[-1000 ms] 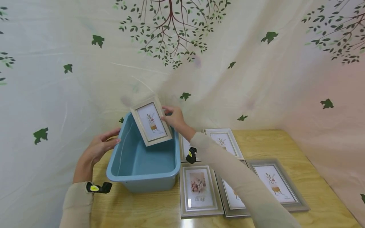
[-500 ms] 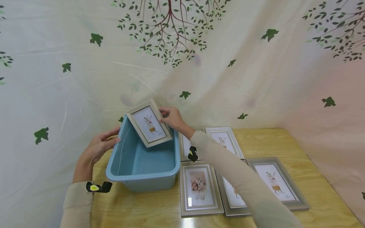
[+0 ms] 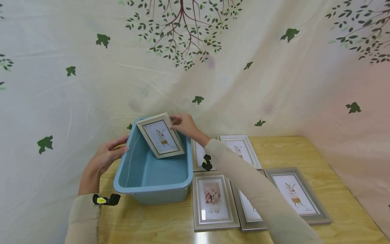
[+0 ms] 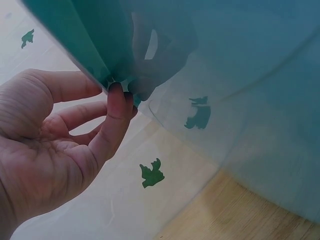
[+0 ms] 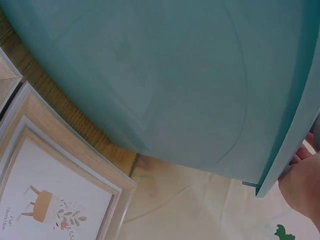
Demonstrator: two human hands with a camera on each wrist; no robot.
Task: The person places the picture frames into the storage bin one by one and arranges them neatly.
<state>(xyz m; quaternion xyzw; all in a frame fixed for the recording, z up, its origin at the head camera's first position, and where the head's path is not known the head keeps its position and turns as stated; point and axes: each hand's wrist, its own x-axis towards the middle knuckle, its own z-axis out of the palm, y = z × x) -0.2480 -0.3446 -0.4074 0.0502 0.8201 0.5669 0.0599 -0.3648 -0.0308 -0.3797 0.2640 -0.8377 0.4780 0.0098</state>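
A light blue plastic basin (image 3: pixel 152 190) stands on the wooden table. My left hand (image 3: pixel 105 156) pinches its left rim between thumb and fingers, seen closely in the left wrist view, where the fingers hook under the lip (image 4: pixel 107 75). With my right hand (image 3: pixel 188 128) I hold a cream picture frame (image 3: pixel 163 139) by its right edge. It is tilted and partly down inside the basin at the back, with its potted-plant print facing me. In the right wrist view the basin's side hides that frame, and only part of the hand (image 5: pixel 302 187) shows beyond the rim.
Several more frames lie face up right of the basin: one with a pink flower print (image 3: pixel 213 200), a white one behind (image 3: pixel 240 149), and a grey-brown one at the right (image 3: pixel 294 196). My right sleeve (image 3: pixel 253 189) covers others partly. A printed curtain (image 3: pixel 225 101) hangs behind the table (image 3: pixel 146 227).
The held frame has dropped lower into the basin, its top edge sinking slightly, and my right hand has stayed on it. My left hand keeps its place on the rim.
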